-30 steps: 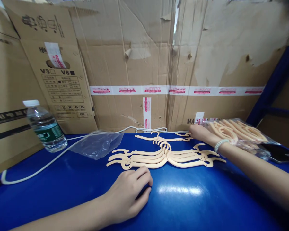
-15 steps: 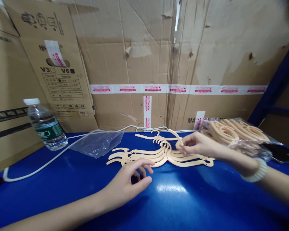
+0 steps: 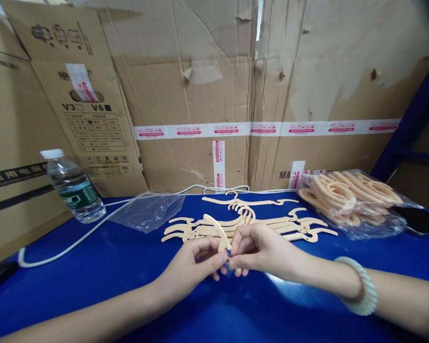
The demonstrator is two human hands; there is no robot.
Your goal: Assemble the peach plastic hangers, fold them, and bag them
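Note:
A short curved beige hanger arm (image 3: 218,229) is raised above the table, its free tip pointing up and left. My left hand (image 3: 196,264) pinches its lower end between thumb and fingers. From the other side, my right hand (image 3: 260,250), with a pale bracelet at the wrist, grips the same end, fingertips almost meeting the left ones. The exact joint is hidden by the fingers. Just behind both hands lies a row of overlapping beige hangers (image 3: 271,222), hooks toward the back. One more hanger (image 3: 250,201) lies farther back by itself.
Bagged hanger parts (image 3: 350,195) rest at the right, beside a dark flat device (image 3: 420,221). An empty plastic bag (image 3: 146,209), a white cable (image 3: 71,240) and a water bottle (image 3: 75,190) are on the left. Cardboard (image 3: 193,162) walls off the back of the blue table (image 3: 157,319).
My right hand has brought the hanger arm left and closer to me, away from the row. My left hand, with fingers apart before, has closed on its lower end.

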